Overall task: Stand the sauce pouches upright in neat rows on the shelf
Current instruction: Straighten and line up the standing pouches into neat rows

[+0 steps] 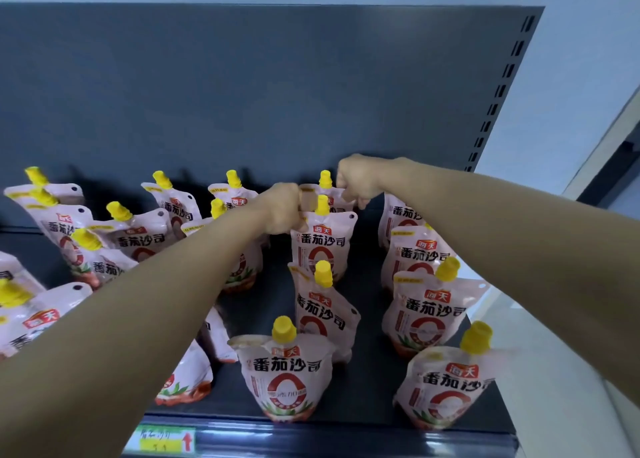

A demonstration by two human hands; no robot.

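Several pink sauce pouches with yellow caps stand on a dark shelf [367, 398]. Both my arms reach to the back of the shelf. My left hand [282, 208] pinches the top left corner of a rear pouch [325, 189] in the middle-right row. My right hand [358, 180] pinches that pouch's top right corner. In front of it the row continues with an upright pouch [322, 246], a leaning one [323, 314] and a front pouch [285, 371]. Pouches on the left [138, 236] lean at mixed angles.
A dark back panel [242, 87] closes the shelf behind the pouches. A slotted upright [502, 90] runs along the right side. On the shelf's front edge sits a yellow-green price label [162, 440]. The right-hand row [426, 315] stands close to the shelf's right end.
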